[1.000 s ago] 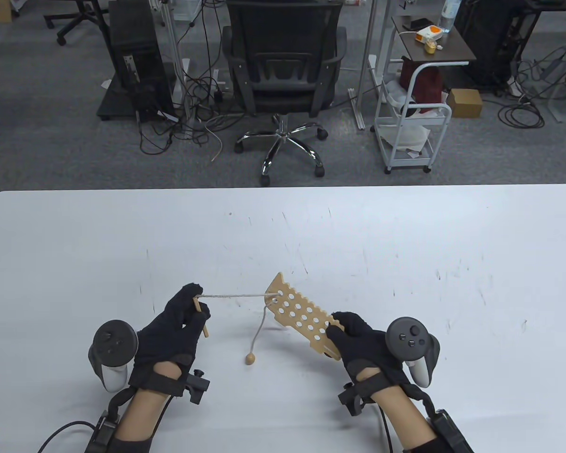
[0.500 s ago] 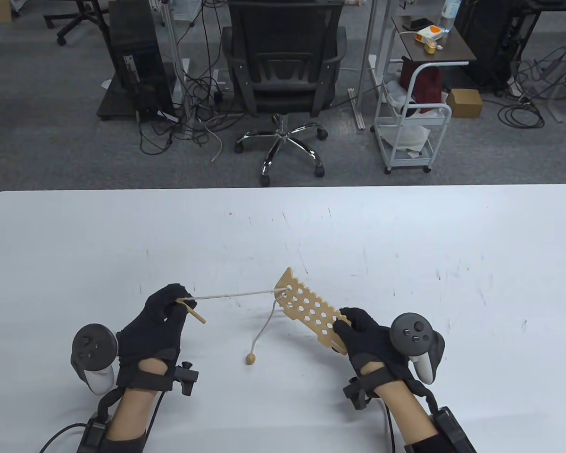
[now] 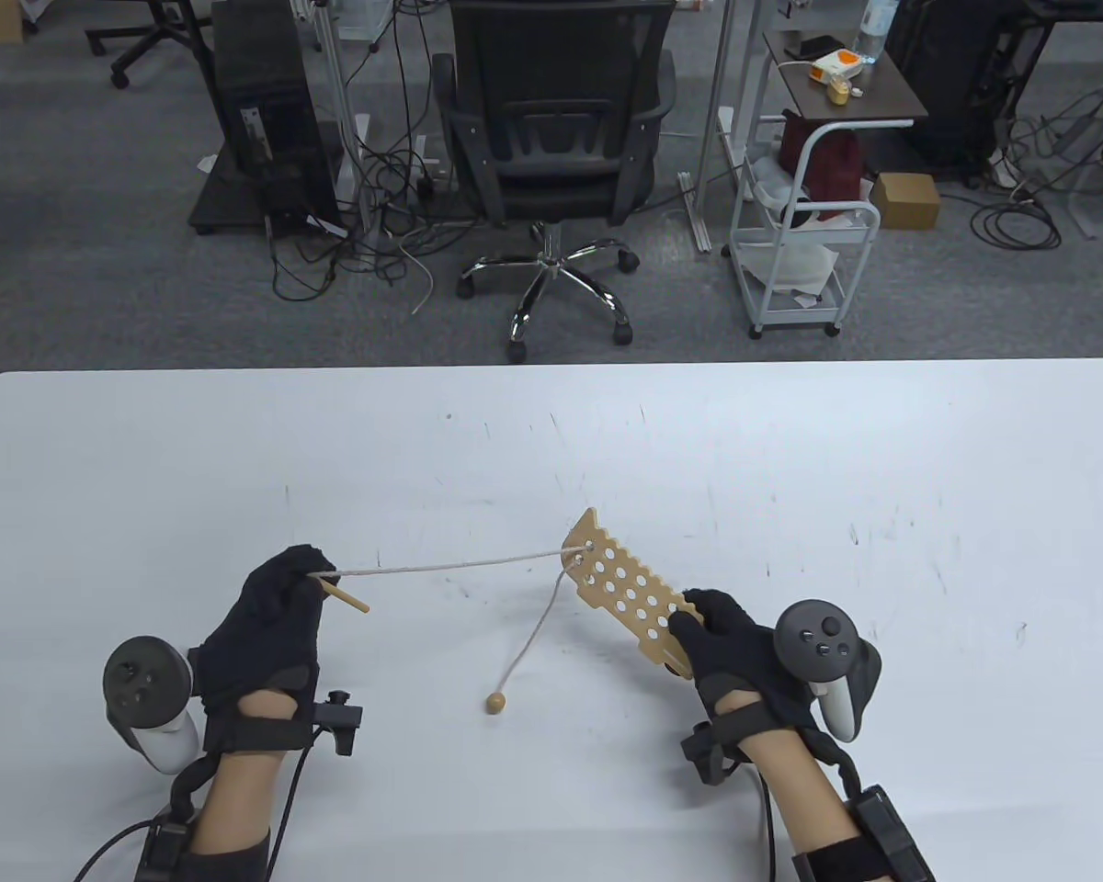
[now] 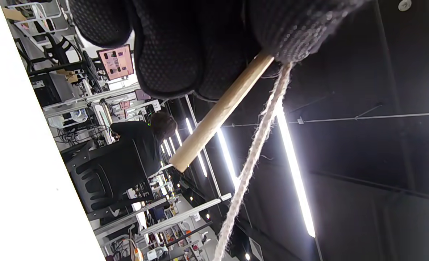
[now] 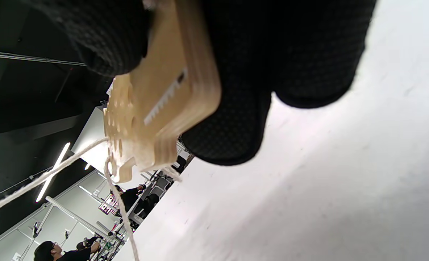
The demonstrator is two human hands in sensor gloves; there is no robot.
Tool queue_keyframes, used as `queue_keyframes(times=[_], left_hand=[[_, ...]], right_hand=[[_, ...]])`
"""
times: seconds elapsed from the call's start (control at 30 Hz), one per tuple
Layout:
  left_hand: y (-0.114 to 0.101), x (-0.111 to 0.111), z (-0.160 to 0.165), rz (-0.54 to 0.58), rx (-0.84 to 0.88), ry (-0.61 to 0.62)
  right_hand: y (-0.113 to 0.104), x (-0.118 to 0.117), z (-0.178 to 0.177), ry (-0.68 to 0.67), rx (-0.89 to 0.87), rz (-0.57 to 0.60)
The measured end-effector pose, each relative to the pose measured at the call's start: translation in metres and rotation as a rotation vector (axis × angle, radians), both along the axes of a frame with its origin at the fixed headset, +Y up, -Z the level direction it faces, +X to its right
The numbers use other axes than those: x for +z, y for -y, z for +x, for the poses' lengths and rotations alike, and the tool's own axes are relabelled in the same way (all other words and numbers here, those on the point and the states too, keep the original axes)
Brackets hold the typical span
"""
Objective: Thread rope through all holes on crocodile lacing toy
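Under both gloves, needle (image 3: 347, 600) top and crocodile board (image 3: 623, 595) end hide, gripped.

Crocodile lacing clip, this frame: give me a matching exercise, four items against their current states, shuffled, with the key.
Things:
1. wooden needle
2. crocodile board
3. wooden bead
4. rope

States:
A. lying on the table
B. pinched by the left hand
C. stretched taut between needle and board
D. held by the right hand, tilted off the table

Pairs: 1-B, 2-D, 3-A, 4-C
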State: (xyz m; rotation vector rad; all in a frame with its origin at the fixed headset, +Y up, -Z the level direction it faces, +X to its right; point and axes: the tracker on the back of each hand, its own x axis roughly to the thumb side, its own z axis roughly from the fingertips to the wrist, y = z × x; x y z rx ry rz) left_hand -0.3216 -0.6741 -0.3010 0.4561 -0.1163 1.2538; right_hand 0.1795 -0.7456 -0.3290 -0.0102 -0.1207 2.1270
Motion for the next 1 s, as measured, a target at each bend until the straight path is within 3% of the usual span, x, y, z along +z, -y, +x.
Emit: queue_keyframes(times=[1.0], left_hand=[[-0.003,0.007,-0.035,0.032,0.141,-0.138]], right_hand=[[0.011,-0.009,0.032,0.161,0.015,-0.093]])
